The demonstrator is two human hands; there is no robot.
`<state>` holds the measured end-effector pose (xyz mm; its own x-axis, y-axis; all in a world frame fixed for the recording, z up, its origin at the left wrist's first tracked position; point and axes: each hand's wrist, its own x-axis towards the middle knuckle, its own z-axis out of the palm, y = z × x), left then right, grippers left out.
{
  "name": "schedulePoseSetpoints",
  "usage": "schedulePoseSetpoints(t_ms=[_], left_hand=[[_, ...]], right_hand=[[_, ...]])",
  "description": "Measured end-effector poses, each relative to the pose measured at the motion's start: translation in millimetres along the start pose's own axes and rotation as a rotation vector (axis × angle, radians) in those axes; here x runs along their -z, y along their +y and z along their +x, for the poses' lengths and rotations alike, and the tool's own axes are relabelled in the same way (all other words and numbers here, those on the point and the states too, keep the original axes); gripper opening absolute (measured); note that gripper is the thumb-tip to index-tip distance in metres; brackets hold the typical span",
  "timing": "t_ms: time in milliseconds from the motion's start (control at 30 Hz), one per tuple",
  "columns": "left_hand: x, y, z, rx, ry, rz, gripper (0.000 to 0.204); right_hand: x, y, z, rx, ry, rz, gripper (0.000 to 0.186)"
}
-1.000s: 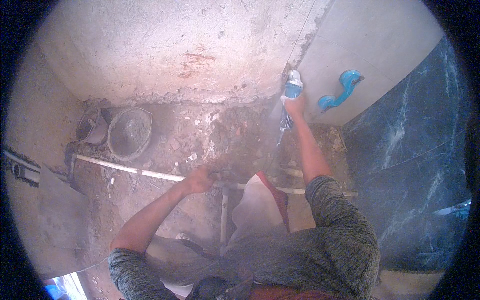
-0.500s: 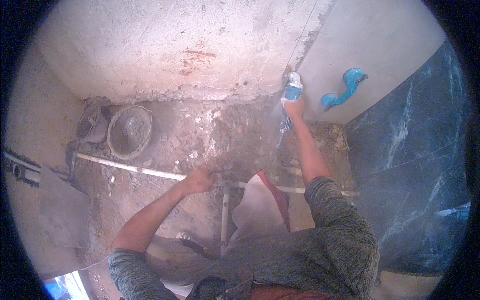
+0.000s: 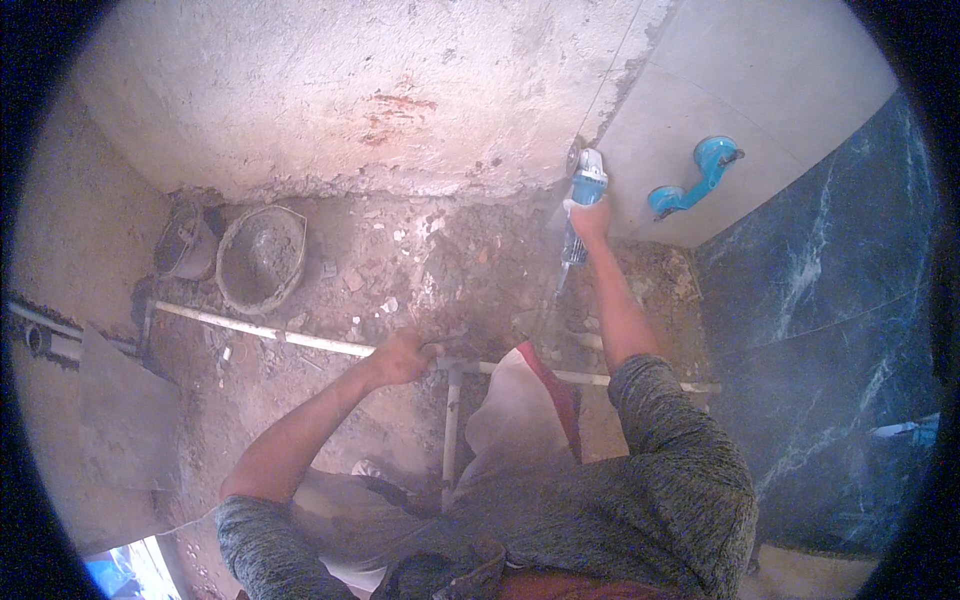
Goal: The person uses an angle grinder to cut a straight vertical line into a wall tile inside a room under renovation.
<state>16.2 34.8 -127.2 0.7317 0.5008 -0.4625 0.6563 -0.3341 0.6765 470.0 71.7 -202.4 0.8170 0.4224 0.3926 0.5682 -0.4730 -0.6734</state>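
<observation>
My right hand (image 3: 590,217) is wrapped round the body of a blue and white angle grinder (image 3: 587,185), held upright near the wall. Its disc (image 3: 575,156) meets the wall beside the left edge of a pale grey wall tile (image 3: 660,130). From the grinder's lower end a cord trails into the dust. My left hand (image 3: 402,357) is closed above the floor pipe, its fingers curled; whatever they may hold is hidden. On the pale tile sits a blue double suction-cup lifter (image 3: 690,185), right of the grinder.
A mortar-crusted tub (image 3: 262,260) and a bucket (image 3: 188,245) stand at the far left. White pipes (image 3: 270,333) cross the rubble-strewn floor (image 3: 370,265). Dark blue marbled tiles (image 3: 800,320) cover the right wall. A grey slab (image 3: 125,415) leans at the left. Dust hangs in the air.
The view has shifted slightly. The grinder's disc sits a little lower along the tile's edge. My left hand stays closed in about the same place.
</observation>
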Motion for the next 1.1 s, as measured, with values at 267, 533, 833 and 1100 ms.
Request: schedulePoseSetpoints(t_ms=[267, 533, 833, 1100], left_hand=[[0, 1, -1, -0.082, -0.003, -0.015, 0.036], [2, 2, -6, -0.111, 0.021, -0.048, 0.034], [-1, -2, 0, -0.089, 0.016, -0.047, 0.035], [13, 21, -13, -0.019, -0.061, -0.116, 0.031]], right_hand=[[-3, 7, -5, -0.054, -0.086, 0.048, 0.038], [12, -19, -25, -0.099, -0.131, 0.035, 0.046], [-15, 16, -20, -0.145, -0.166, 0.046, 0.047], [-9, 6, -29, -0.195, -0.196, -0.049, 0.054]])
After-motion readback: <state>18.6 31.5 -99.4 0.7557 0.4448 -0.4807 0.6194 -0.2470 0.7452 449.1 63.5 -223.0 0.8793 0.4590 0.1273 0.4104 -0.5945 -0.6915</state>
